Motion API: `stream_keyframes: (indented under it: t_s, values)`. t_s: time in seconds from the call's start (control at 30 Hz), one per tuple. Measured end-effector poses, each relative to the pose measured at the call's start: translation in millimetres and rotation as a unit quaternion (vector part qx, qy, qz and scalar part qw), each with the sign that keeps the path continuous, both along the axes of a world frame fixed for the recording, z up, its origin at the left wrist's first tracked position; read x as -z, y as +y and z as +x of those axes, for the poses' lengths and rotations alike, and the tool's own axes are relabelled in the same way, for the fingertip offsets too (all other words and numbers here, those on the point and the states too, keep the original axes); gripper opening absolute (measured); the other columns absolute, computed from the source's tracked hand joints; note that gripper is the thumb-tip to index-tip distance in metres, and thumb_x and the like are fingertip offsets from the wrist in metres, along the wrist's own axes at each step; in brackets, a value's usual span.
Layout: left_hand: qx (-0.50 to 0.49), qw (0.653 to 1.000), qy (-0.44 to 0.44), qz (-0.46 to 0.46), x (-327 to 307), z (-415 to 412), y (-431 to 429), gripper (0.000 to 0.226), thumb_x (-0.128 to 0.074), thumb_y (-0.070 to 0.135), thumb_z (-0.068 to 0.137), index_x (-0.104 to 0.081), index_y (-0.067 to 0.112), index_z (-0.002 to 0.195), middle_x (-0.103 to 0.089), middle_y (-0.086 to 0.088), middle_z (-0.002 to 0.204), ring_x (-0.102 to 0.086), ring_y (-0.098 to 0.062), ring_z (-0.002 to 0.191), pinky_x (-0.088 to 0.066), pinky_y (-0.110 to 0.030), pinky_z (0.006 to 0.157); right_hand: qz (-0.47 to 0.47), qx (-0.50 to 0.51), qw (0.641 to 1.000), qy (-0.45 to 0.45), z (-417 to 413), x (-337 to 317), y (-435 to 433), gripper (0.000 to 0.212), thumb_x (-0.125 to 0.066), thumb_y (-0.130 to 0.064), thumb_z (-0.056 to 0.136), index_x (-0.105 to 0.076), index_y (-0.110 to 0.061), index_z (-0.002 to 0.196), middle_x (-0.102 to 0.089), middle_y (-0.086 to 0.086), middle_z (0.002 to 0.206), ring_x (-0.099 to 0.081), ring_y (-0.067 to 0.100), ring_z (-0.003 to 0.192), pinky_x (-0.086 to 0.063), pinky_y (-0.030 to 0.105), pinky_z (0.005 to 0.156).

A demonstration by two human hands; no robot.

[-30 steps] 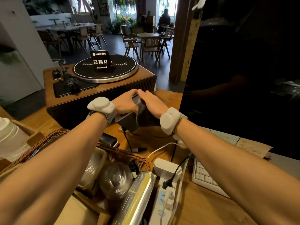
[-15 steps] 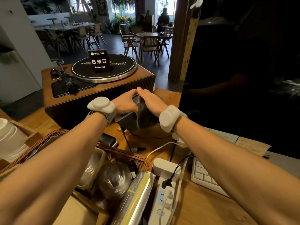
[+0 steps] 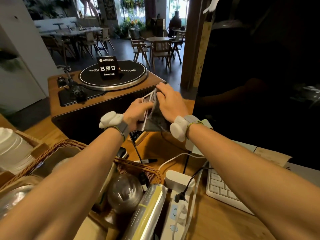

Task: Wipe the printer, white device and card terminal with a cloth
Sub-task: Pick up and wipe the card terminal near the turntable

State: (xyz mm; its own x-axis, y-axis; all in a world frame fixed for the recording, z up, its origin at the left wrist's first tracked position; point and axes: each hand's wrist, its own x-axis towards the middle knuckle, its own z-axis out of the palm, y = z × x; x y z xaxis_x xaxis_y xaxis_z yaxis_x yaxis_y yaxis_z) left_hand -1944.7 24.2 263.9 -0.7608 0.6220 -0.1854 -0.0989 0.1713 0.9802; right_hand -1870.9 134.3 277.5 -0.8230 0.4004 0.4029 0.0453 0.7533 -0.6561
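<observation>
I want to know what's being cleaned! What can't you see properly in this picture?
Head view: the held device, its front mostly covered by the cloth and right hand.
Head view: keyboard, part hidden under the right forearm.
Head view: dark sign below the left hand, writing too small.

Arms reach forward; left hand (image 3: 136,113) grips, right hand (image 3: 170,103) presses flat.
</observation>
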Motion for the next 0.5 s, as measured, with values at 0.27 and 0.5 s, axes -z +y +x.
stream_keyframes:
  t_s: [0.27,0.5]
  values:
    - [-0.032,0.987,-0.144,0.067,-2.8,3.3,2.6,0.038,-0.062,0.049,0.078,-0.068,0.016,0.097,-0.068,-0.007,0.091,-0.064,-0.026,0.084,-0.052,-0.036,0.079,0.085,-0.040,0.994,-0.061,8.6,21.8,-21.8,0.061,-0.026,-0.040,0.098,-0.009,-0.016,0.152,-0.002,0.000,0.161,0.005,0.020,0.148,-0.002,0.039,0.118]
    - [-0.032,0.998,-0.033,0.036,-6.5,1.7,0.0,0.078,-0.077,0.058,0.060,-0.059,0.013,0.122,-0.069,-0.011,0.115,-0.067,-0.029,0.106,-0.049,-0.049,0.100,-0.060,-0.019,0.997,-0.040,4.4,0.3,-13.9,0.045,-0.024,-0.003,0.099,-0.027,0.006,0.144,-0.015,0.019,0.157,-0.009,0.029,0.146,-0.010,0.033,0.117]
